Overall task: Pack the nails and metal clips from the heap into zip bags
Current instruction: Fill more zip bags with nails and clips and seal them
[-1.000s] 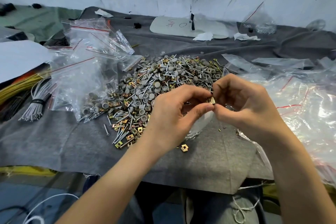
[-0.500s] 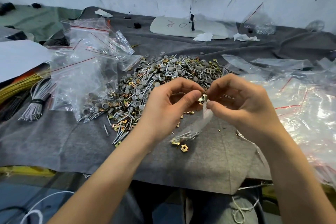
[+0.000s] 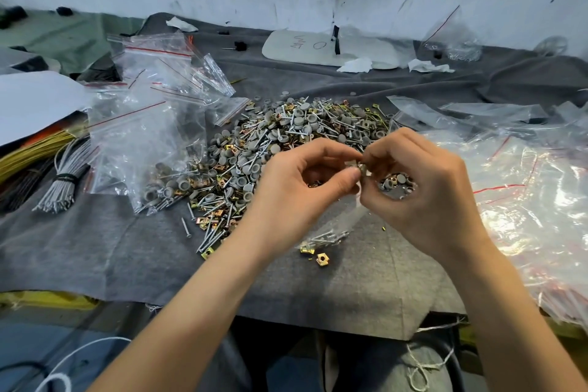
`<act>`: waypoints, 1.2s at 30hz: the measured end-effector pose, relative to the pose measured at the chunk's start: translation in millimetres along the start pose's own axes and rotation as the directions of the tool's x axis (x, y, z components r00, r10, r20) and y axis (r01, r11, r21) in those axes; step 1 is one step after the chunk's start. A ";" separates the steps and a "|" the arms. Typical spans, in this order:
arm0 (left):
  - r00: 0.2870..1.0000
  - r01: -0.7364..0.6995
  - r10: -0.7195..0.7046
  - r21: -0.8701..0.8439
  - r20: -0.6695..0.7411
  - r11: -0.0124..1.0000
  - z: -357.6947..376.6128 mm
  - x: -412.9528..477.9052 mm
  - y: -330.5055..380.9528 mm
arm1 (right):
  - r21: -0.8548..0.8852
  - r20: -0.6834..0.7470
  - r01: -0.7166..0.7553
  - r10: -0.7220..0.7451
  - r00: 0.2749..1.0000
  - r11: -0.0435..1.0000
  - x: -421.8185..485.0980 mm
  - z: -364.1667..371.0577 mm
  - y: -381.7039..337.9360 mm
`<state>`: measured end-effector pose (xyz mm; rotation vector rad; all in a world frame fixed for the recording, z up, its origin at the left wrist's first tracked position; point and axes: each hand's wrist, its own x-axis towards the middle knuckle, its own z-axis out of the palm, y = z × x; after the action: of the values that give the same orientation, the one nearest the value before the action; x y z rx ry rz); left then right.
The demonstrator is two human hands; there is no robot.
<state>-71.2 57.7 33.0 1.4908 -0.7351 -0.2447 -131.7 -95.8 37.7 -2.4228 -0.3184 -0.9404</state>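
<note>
Lower than a second ago, the bottom of a small clear zip bag [image 3: 337,226] now shows fully beneath the hands. It hangs stretched from the fingertips down to the grey-clothed bench [image 3: 95,248]. Earlier, most of it was hidden behind the left wrist.

The left hand [image 3: 296,188] and right hand [image 3: 423,191] are still pressed fingertip to fingertip in front of the person. Both pinch the mouth of the bag. A small brass-coloured metal clip [image 3: 361,165] glints between thumb and fingers where they meet. I cannot tell which hand holds it, or whether it is inside the opening yet.

Several nails [image 3: 324,237] and at least one clip lie in the bottom of the bag, which sags close to the cloth. One loose clip [image 3: 321,259] sits on the bench just beside it.

The heap [image 3: 286,143] of nails, grey caps and clips spreads behind the hands and looks large and barely reduced.

Filled bags [image 3: 143,143] are stacked to the left of the heap, beside a wire bundle [image 3: 63,181]. A drift of empty bags [image 3: 525,200] covers the right of the bench.

My reading is that this bag is part-filled and the clip is about to go in. Sealing would come afterwards. The task as a whole seems far from finished.
</note>
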 end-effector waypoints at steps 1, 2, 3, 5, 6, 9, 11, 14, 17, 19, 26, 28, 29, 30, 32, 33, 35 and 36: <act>1.000 -0.008 0.008 0.035 -0.006 0.999 0.3 -0.1 0.5 | -0.023 -0.002 0.008 -0.008 1.000 1.000 0.0 -0.1 -0.3; 1.000 -0.009 0.010 0.061 -0.018 0.998 1.3 -0.1 1.0 | -0.045 0.000 0.019 -0.019 1.000 0.999 0.1 0.0 -0.6; 0.999 -0.007 0.009 0.082 -0.034 0.997 2.3 -0.4 1.6 | -0.064 0.006 0.031 -0.031 1.000 0.997 0.3 0.5 -1.0; 0.997 0.009 0.000 0.122 -0.073 0.992 5.3 -0.8 3.0 | -0.088 0.025 0.046 -0.044 0.999 0.995 0.9 2.1 -1.5; 0.996 0.023 -0.010 0.145 -0.091 0.989 6.7 -0.4 2.9 | -0.095 0.038 0.048 -0.044 0.998 0.994 1.2 3.0 -1.5; 0.991 0.080 -0.053 0.214 -0.125 0.974 8.9 1.7 2.9 | -0.117 0.101 0.023 -0.011 0.995 0.993 2.5 5.1 -1.8; 0.987 0.117 -0.089 0.220 -0.132 0.969 8.9 2.6 2.0 | -0.140 0.149 0.010 0.011 0.989 0.990 3.8 5.5 -1.9; 0.984 0.147 -0.122 0.217 -0.126 0.965 6.0 2.7 0.8 | -0.138 0.210 0.018 0.012 0.978 0.990 6.3 4.3 -1.4; 0.979 0.193 -0.174 0.207 -0.104 0.959 -0.9 4.3 -0.4 | -0.135 0.251 0.034 0.001 0.968 0.990 8.9 3.4 -0.5; 0.978 0.207 -0.193 0.232 -0.083 0.951 -3.4 5.5 -0.3 | -0.141 0.269 0.019 0.020 0.963 0.990 11.3 4.8 -0.6; 0.972 0.233 -0.231 0.284 -0.042 0.930 -3.2 9.8 3.5 | -0.078 0.235 0.066 -0.046 0.971 0.995 14.6 10.4 -3.0; 0.979 0.202 -0.204 0.344 -0.031 0.917 -2.4 11.0 4.8 | -0.079 0.215 0.083 -0.064 0.975 0.993 12.9 13.8 -3.3; 0.982 0.182 -0.184 0.382 -0.033 0.906 -2.7 12.0 4.1 | -0.081 0.207 0.085 -0.067 0.976 0.993 12.3 14.6 -3.0; 0.986 0.165 -0.161 0.425 -0.046 0.890 -4.1 12.9 2.9 | -0.080 0.197 0.083 -0.066 0.978 0.993 11.9 14.0 -1.6; 0.985 0.175 -0.152 0.481 -0.086 0.859 -12.2 12.6 -0.2 | -0.070 0.161 0.069 -0.057 0.985 0.995 11.2 8.2 4.6; 0.979 0.203 -0.176 0.452 -0.101 0.869 -16.0 11.3 -1.1 | -0.057 0.144 0.054 -0.046 0.989 0.997 11.3 3.4 9.0; 0.972 0.235 -0.213 0.355 -0.099 0.905 -16.3 11.9 -0.7 | -0.037 0.134 0.018 -0.013 0.991 0.999 12.3 -3.6 16.2; 0.975 0.224 -0.205 0.334 -0.092 0.916 -13.6 13.6 0.3 | -0.032 0.143 0.003 0.002 0.990 0.999 12.5 -3.1 17.5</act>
<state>-53.1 61.0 38.4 1.9081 -0.5881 -0.2485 -117.5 -111.7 41.5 -2.5255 -0.3578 -0.7793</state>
